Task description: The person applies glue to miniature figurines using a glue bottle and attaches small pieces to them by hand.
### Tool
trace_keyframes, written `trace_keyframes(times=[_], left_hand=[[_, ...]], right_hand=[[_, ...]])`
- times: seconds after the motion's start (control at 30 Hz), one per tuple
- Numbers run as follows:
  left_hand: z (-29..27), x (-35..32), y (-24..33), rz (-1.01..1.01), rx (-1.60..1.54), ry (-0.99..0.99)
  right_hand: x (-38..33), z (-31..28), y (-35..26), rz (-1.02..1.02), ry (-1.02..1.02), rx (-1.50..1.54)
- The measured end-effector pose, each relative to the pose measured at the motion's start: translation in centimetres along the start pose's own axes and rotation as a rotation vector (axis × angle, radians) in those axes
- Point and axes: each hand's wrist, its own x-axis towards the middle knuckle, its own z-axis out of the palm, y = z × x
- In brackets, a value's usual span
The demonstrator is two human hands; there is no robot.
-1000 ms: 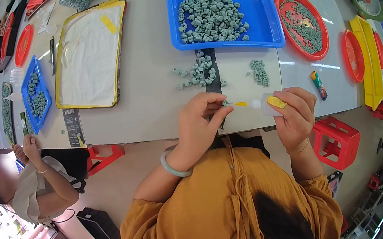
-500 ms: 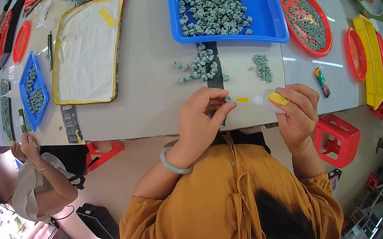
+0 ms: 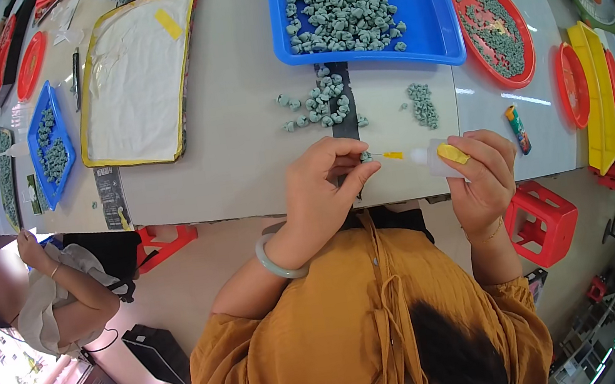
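Observation:
Between thumb and fingertips my left hand pinches a small grey-green piece. My right hand is wrapped round a translucent squeeze bottle with yellow tape on its side. The bottle's thin needle tip, with a yellow part behind it, points left at the small piece and reaches close to it; whether they touch I cannot tell. Just beyond my hands, a loose group of round grey-green pieces lies on the table. A pile of smaller grey-green bits sits to its right.
A blue tray heaped with grey-green pieces stands at the back. Right of it are a red round tray and a small tube. A white-lined board lies left. Another person sits at far left, beside a blue tray.
My right hand has drawn the bottle slightly to the right, its tip a little back from the piece. My left hand stays nearly still. The other person's hand has shifted.

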Motion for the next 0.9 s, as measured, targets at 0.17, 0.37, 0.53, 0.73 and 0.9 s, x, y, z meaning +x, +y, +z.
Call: trace_keyframes(times=[0.17, 0.37, 0.53, 0.73, 0.9], left_hand=[[0.1, 0.1, 0.1, -0.011, 0.010, 0.003], [0.0, -0.2, 0.4, -0.010, 0.029, 0.012], [0.0, -0.1, 0.2, 0.034, 0.027, -0.004], [-0.2, -0.2, 0.5, 0.061, 0.028, 0.012], [0.0, 0.2, 0.6, 0.067, 0.045, 0.013]], right_hand=[[0.1, 0.0, 0.0, 0.001, -0.010, 0.009], [0.1, -0.3, 1.3, 0.211, -0.022, 0.123], [-1.8, 0.2, 7.1, 0.632, 0.000, 0.302], [-3.0, 1.4, 7.3, 0.575, 0.268, 0.338], [-1.5, 2.1, 3.0, 0.153, 0.362, 0.177]])
